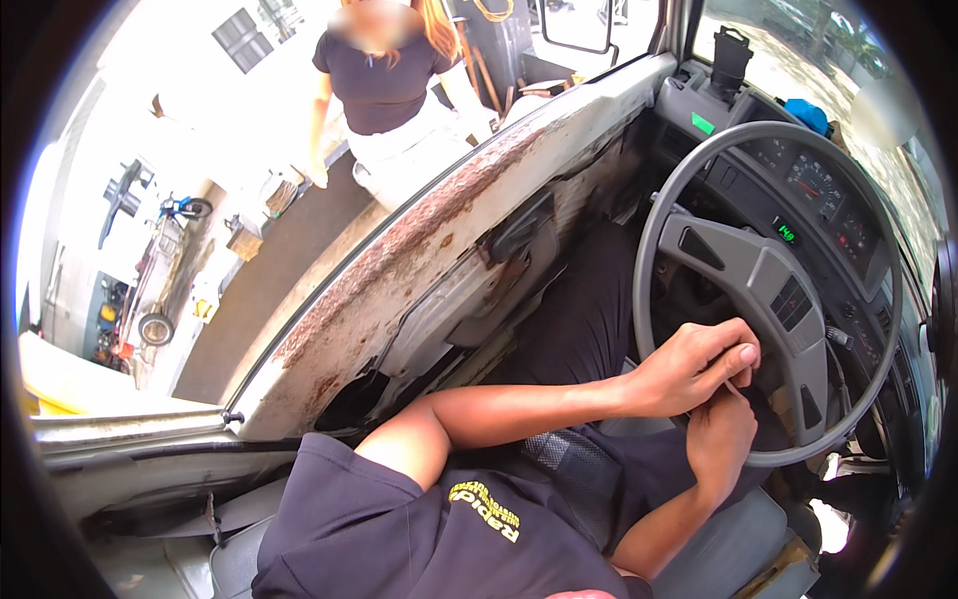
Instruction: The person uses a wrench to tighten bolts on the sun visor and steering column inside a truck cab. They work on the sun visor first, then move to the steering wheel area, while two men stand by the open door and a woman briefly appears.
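My left hand (699,365) and my right hand (721,439) meet above my lap, close to the lower left part of a grey steering wheel (651,245). Curled fingers of the left hand sit over the fingertips of the right, its thumb pointing right. The right hand is closed just beneath, fingers bent inward. Whatever may be between them is hidden. Neither hand appears to grip the wheel rim; the wheel's grey hub (773,285) lies just beyond the hands.
To my left runs a worn, rusty vehicle door (409,265) with bare inner metal. A person (384,100) in a dark top stands outside it. Ahead is a dashboard with a lit green display (786,233), a black holder (731,62) and a blue item (806,116) on top.
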The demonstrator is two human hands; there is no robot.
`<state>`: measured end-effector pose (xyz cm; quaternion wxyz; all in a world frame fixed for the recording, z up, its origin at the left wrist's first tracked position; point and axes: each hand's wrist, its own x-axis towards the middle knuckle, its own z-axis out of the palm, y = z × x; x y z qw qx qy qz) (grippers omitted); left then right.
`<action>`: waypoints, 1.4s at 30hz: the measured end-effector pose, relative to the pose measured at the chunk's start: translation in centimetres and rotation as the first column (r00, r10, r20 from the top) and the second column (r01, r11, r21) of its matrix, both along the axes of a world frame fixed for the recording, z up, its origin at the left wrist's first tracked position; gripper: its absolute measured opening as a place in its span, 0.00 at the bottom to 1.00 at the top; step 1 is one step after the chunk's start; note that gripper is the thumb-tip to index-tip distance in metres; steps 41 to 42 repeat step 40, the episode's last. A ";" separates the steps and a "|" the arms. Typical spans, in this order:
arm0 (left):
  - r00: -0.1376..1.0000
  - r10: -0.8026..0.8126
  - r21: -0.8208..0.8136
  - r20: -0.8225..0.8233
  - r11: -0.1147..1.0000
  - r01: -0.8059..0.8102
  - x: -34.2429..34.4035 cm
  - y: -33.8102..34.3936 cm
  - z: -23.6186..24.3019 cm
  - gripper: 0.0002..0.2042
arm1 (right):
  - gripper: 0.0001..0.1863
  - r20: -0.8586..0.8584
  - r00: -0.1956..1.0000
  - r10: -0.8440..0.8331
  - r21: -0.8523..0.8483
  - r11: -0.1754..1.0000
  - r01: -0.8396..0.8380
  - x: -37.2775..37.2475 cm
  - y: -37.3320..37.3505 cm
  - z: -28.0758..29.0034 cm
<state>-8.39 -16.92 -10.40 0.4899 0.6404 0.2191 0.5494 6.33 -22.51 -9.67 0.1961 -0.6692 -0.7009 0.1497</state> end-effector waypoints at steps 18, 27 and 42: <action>0.999 0.037 -0.116 0.022 0.993 -0.034 0.9 0.0 -0.1 0.12 | 0.12 -0.041 0.999 -0.035 0.017 0.999 0.035 0.8 0.0 -0.7; 0.988 0.128 0.221 -0.085 0.969 -0.107 1.3 -0.9 -1.4 0.10 | 0.16 0.005 1.000 0.030 0.025 0.999 -0.031 1.4 -0.1 -0.4; 0.991 -0.128 0.059 0.033 0.990 0.126 0.7 -0.3 -1.1 0.13 | 0.17 -0.197 0.971 0.135 -0.071 0.986 -0.152 2.8 -0.1 -0.3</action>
